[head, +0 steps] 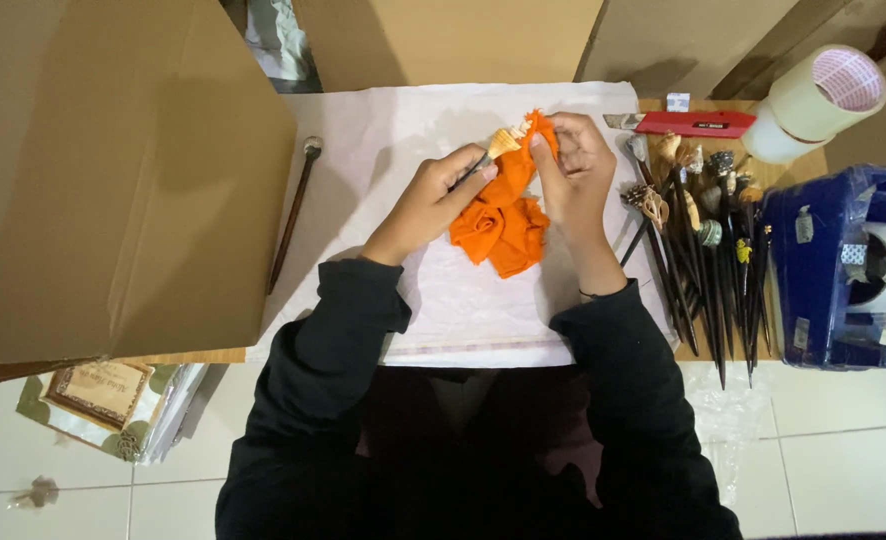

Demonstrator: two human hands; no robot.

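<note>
My left hand [428, 200] grips a dark hair stick tipped with a tan cone shell [504, 142], held over the white paper sheet [463, 300]. My right hand [571, 165] pinches the top edge of a crumpled orange cloth [501, 222] right beside the shell. The cloth hangs down between both hands and bunches on the paper. Both of my sleeves are black.
A pile of dark shell-topped sticks [703, 240] lies right of the paper. One single stick [293, 210] lies at the left. A big cardboard box [103, 170] fills the left side. A blue tape dispenser [843, 265], tape roll [823, 100] and red cutter [698, 123] sit at right.
</note>
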